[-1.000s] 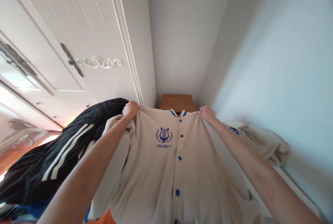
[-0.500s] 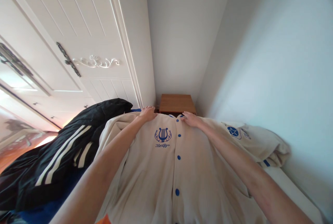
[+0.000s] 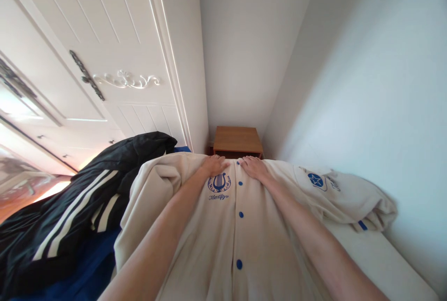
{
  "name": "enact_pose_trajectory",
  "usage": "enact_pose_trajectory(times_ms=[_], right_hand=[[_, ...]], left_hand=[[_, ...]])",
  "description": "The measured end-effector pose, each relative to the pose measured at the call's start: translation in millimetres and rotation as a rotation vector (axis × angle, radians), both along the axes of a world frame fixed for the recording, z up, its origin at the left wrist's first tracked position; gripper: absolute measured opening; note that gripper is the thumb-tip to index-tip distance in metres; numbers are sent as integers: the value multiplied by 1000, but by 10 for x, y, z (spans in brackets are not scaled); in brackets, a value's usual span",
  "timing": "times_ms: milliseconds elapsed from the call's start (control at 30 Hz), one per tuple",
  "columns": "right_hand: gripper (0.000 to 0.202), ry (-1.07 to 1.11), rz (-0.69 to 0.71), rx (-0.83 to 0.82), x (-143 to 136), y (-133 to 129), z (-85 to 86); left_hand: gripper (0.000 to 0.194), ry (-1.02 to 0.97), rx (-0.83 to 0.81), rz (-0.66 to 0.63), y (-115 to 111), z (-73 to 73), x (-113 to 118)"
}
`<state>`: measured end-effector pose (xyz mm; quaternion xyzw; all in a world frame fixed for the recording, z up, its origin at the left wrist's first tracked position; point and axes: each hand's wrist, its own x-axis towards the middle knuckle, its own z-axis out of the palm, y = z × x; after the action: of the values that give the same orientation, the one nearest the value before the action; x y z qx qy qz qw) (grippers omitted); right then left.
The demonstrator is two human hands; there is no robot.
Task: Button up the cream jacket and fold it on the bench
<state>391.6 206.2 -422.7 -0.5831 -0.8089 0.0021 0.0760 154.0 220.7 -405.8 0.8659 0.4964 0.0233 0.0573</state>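
The wardrobe [image 3: 122, 26] stands left of the cabinet [image 3: 237, 138]. The jacket [image 3: 209, 240] lies front up on the cabinet's near side. Smoothing it well probably calls for flat palms pressing evenly outward, without rucking the cloth into folds. Both arms [image 3: 159, 236] reach forward, converging toward the cabinet. The left hand [image 3: 213, 166] and right hand [image 3: 254, 167] rest palm down near the jacket's neck, fingers extended, gripping nothing visible.

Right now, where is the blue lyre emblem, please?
In the head view, the blue lyre emblem is near the middle, on the front of the cream button-up jacket, just below the left hand and to the left of the blue buttons.
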Motion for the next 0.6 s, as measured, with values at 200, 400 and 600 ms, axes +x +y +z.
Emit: enact_pose_trajectory(times_ms=[200, 400, 600], right_hand=[[53, -11, -71, 210, -177, -252, 215], [61, 77, 276, 182, -415, -1372, 406], [55, 39, 361, -17, -396, -1952, 176]], left_hand=[[57, -31, 130, 142, -247, 233, 80], [49, -165, 181, 0, -1119, 393, 18], [59, -80, 203, -5, -1751, -46, 45]])
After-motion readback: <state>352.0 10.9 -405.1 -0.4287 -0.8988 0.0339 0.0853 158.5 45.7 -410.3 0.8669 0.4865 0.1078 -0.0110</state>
